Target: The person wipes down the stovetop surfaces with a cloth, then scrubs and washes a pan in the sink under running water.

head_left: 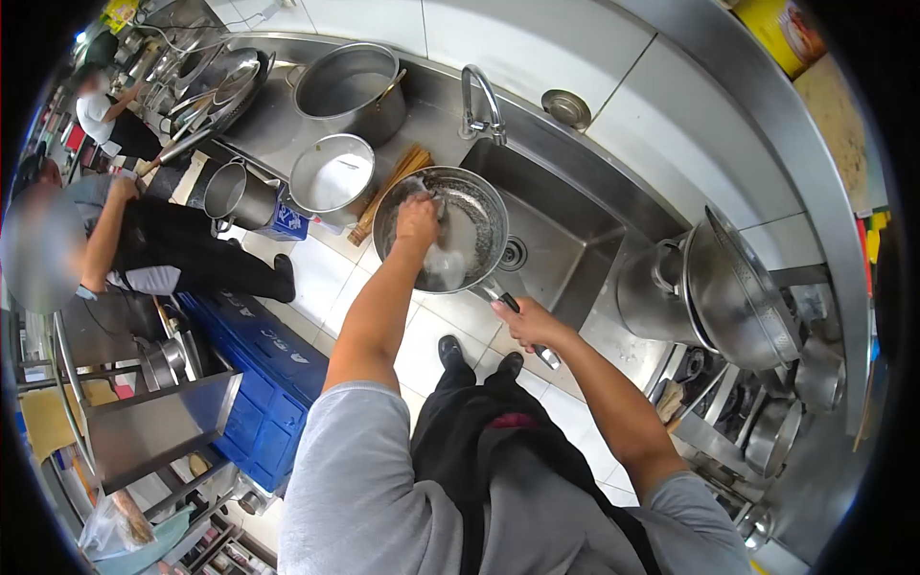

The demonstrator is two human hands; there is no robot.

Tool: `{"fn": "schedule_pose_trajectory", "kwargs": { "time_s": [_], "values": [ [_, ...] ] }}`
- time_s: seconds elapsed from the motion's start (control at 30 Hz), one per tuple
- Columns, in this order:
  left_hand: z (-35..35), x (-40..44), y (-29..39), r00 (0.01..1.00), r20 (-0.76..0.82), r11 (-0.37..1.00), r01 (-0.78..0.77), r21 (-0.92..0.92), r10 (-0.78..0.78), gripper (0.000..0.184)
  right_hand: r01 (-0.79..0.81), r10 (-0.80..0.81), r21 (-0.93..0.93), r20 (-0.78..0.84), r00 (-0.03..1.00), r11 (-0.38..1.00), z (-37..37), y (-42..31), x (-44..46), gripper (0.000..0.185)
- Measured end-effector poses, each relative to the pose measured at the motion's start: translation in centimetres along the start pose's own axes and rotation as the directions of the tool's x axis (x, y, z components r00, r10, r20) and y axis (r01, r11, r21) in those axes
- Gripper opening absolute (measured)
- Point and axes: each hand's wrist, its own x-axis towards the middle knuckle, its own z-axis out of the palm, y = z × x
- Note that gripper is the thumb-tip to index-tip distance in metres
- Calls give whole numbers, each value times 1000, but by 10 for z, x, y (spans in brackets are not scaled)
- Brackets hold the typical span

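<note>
A round steel frying pan [490, 213] with suds inside is held tilted over the near left part of the sink. My right hand [529, 323] is wrapped round its black and metal handle [506, 300]. Inside the pan, my left hand [418, 219] presses against the far left wall with its fingers curled. Something greyish shows at those fingertips, too small and covered to name. White foam [446, 264] lies on the pan's bottom below the hand.
A tap [479, 101] stands behind the sink basin [565, 230]. To the left are a bamboo brush [388, 196], a pot of whitish liquid [333, 174] and a large stockpot [347, 86]. Stacked pots [661, 287] stand right. Two people work at left, near a blue bin [254, 383].
</note>
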Motion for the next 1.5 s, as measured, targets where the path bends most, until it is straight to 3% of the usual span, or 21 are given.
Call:
{"fn": "schedule_pose_trajectory", "kwargs": {
  "time_s": [0.07,0.17,0.27,0.37,0.43,0.47,0.53,0.6,0.7,0.73,0.8,0.83,0.87,0.93,1.07,1.1,1.13,1.2,1.3,1.47,1.5],
  "values": [
    [-5,-5,6,993,96,997,74,-12,-73,26,26,-30,-86,-48,998,996,-9,-5,-2,50],
    [-33,-43,-9,975,202,995,-82,-48,90,26,45,-59,-160,-86,995,986,-17,-7,-1,54],
    [-33,-14,-25,979,118,981,-175,84,165,26,47,-63,-213,-70,996,976,-19,-13,1,56],
    [-4,16,-11,988,-81,990,-135,-33,132,24,34,-80,-330,-126,989,943,-26,-26,2,57],
    [18,5,-8,988,136,985,95,-147,-75,23,22,-99,-405,-169,981,914,-33,-34,-2,57],
    [5,-6,-9,988,130,985,98,-142,-80,23,1,-81,-408,-179,980,913,-35,-38,-4,58],
    [-29,-33,-12,954,224,980,-193,-50,199,25,-21,-61,-403,-190,980,915,-37,-41,0,58],
    [-3,-8,-23,969,245,992,-8,-129,40,29,1,-60,-419,-127,990,908,-33,-37,3,58],
    [5,44,-14,986,-151,977,-102,-187,74,32,-41,-39,-415,-182,983,909,-24,-45,0,57],
    [20,42,-9,986,-147,976,-101,-194,73,32,-48,-32,-415,-183,983,908,-25,-41,1,57],
    [25,15,8,993,117,988,30,-151,-12,33,24,-90,-414,-140,986,910,-32,-34,6,55],
    [-20,-12,13,973,139,983,-177,-56,183,34,29,-97,-420,-141,985,907,-34,-38,9,55],
    [-20,-12,4,972,145,983,-175,-62,182,34,2,-67,-395,-150,986,919,-30,-37,7,55],
    [-14,3,-17,966,254,994,-13,-112,42,33,-34,-26,-362,-160,987,932,-23,-37,2,55],
    [12,55,1,991,-131,964,-39,-265,4,28,-56,-17,-352,-200,980,934,-18,-38,5,59],
    [42,63,10,985,149,978,112,-178,-86,25,-77,-1,-343,-221,975,936,-17,-34,7,60],
    [44,45,24,987,161,998,38,-59,-28,25,-70,-12,-358,-220,975,931,-20,-30,12,60],
    [-11,-10,30,976,59,961,-197,-192,212,27,-39,-82,-413,-272,959,910,-21,-16,20,65],
    [17,13,-18,974,224,981,79,-177,-38,33,-86,-16,-399,-247,969,913,-17,-16,20,69],
    [50,50,23,997,-39,981,-72,-181,66,32,-32,-58,-376,-227,972,926,-16,-35,7,66],
    [28,42,28,954,-58,949,-299,-102,294,28,-95,8,-347,-244,970,933,-13,-33,7,65]
  ]
}}
